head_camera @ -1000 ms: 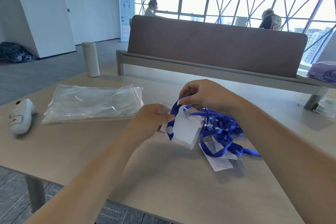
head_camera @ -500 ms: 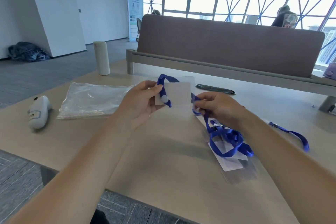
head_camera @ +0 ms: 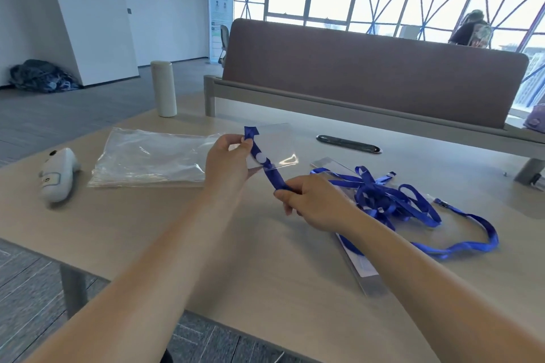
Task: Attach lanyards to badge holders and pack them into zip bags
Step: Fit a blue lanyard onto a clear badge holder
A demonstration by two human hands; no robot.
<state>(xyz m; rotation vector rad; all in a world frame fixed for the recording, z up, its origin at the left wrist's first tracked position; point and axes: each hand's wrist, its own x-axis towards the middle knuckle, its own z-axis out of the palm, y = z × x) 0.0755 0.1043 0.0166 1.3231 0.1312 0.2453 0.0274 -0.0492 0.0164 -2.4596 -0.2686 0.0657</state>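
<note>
Left hand (head_camera: pixel 228 165): thumb and fingertips pinch the near-left edge of a clear badge holder (head_camera: pixel 280 146), keeping it raised off the table (head_camera: pixel 147 230), its face roughly toward the person.

Right hand (head_camera: pixel 315 203): fingers curled round a blue lanyard strap (head_camera: pixel 277 178), gripping it just below and right of the badge holder. The strap looks pulled straight.

Strap runs from the badge holder's upper-left corner, where a short folded end sticks up, slanting down across its left part to the right hand. A round white snap (head_camera: pixel 261 158) sits on the strap, over the badge holder's lower-left area.

Left of the badge holder: a flat pile of clear zip bags (head_camera: pixel 150 159) lying on the table, partly behind the left hand. Further left of that, a white handheld device (head_camera: pixel 57 175) on its side.

Right of the badge holder and lower: a tangle of blue lanyards (head_camera: pixel 383 197), one long loop trailing out away from it. Spare clear holders (head_camera: pixel 362 268) lie under and beside the tangle; how many, I cannot tell.

Beyond the badge holder: a black oval cable slot (head_camera: pixel 348 143) in the table surface, then a brown divider panel (head_camera: pixel 368 68). Beyond and to the left: a white cylindrical bottle (head_camera: pixel 163 88), upright.
</note>
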